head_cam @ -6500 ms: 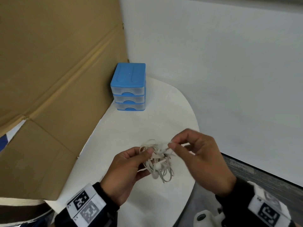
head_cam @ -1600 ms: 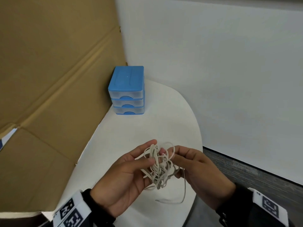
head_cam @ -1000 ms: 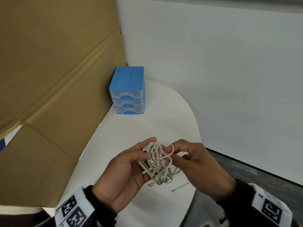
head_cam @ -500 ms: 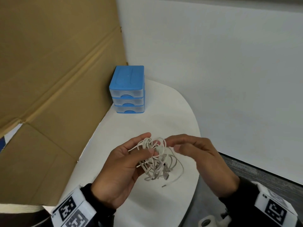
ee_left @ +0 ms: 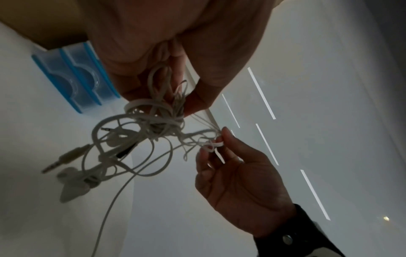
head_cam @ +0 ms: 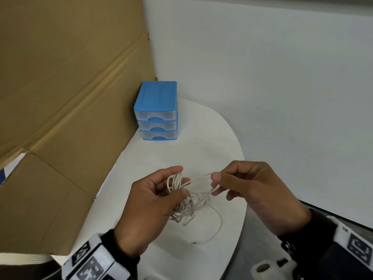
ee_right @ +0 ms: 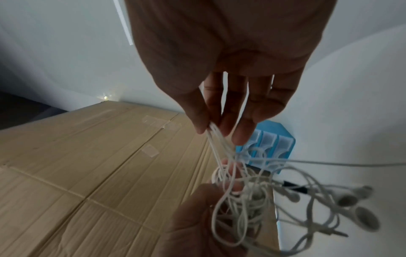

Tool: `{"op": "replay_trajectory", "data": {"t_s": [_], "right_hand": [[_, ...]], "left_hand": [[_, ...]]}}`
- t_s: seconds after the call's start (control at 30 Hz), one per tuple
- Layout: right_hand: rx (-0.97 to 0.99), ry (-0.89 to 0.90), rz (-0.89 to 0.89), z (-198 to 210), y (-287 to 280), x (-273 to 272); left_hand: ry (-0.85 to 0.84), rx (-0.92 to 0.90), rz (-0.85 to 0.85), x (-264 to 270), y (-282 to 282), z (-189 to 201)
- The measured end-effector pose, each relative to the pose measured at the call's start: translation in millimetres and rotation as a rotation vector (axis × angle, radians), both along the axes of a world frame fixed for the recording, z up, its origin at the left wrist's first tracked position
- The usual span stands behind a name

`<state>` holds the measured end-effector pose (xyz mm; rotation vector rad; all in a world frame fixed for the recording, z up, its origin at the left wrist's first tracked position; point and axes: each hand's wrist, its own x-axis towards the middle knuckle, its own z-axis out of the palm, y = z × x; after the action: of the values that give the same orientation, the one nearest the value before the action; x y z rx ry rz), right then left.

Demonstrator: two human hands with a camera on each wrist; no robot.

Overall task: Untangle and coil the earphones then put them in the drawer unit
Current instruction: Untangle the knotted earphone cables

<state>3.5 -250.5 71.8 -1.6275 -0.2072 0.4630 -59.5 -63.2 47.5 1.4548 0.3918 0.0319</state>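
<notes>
A tangle of white earphones (head_cam: pixel 187 203) hangs between both hands above the white table (head_cam: pixel 181 154). My left hand (head_cam: pixel 161 190) grips the bunched cord (ee_left: pixel 158 113) between thumb and fingers. My right hand (head_cam: pixel 218 182) pinches a few strands (ee_right: pixel 216 137) and holds them out to the right of the bunch. Earbuds (ee_right: pixel 356 200) and a jack plug (ee_left: pixel 63 160) dangle below. One loose cord end (head_cam: pixel 203 240) trails onto the table. The blue drawer unit (head_cam: pixel 156 112) stands at the far end of the table, all three drawers closed.
A large cardboard sheet (head_cam: pixel 66 98) leans along the table's left side, right beside the drawer unit. A white wall (head_cam: pixel 272 87) rises behind and to the right. The table's curved right edge (head_cam: pixel 241 158) drops off to dark floor.
My hands have drawn apart; the right one now pulls strands sideways out of the bunch. The loose cord end hangs lower and reaches the table.
</notes>
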Motion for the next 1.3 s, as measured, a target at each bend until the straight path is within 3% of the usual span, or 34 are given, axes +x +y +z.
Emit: {"op": "replay_trajectory", "data": {"t_s": [0.17,0.27,0.33,0.4,0.47,0.57,0.63,0.77,0.87,0.93,1.0,1.07,1.13,1.2,1.3], "right_hand": [[-0.015,-0.043,0.012,9,-4,2],[0.076,0.039,0.138,15,-7,2],[-0.052,-0.039,0.157,15,-10,3],[-0.25,-0.265,0.009,15,-13,9],[-0.227,-0.403,-0.256,21,-18,15],[0.078,-0.153,-0.373,38,-27,27],[0.097,-0.108,-0.432,43,-31,29],[-0.22,-0.564,-0.633,41,-37,24],[-0.355,-0.557,-0.526,34,-39,28],[-0.43,-0.417,-0.296,27,-33,28],[-0.346,-0.254,-0.065,17,-24,21],[-0.113,-0.037,0.072,10,-11,12],[0.085,0.163,0.099,5,-2,4],[0.165,0.245,0.111,4,3,0],[0.051,0.11,0.086,4,4,0]], "left_hand": [[-0.023,0.03,0.023,6,10,4],[-0.069,0.094,0.037,7,12,9],[-0.083,0.104,0.044,7,16,10],[-0.058,0.055,0.007,7,20,10],[-0.019,0.03,-0.092,5,18,11],[-0.008,0.085,-0.175,2,10,9],[0.012,0.053,-0.169,3,11,9],[0.072,-0.196,-0.071,11,23,16],[0.043,-0.24,-0.055,13,24,19],[0.036,-0.295,-0.065,12,20,17],[0.04,-0.303,-0.092,10,13,15],[0.033,-0.287,-0.118,8,6,12],[0.034,-0.283,-0.127,7,2,9],[0.035,-0.258,-0.139,6,1,5],[0.031,-0.173,-0.178,5,-1,0]]}}
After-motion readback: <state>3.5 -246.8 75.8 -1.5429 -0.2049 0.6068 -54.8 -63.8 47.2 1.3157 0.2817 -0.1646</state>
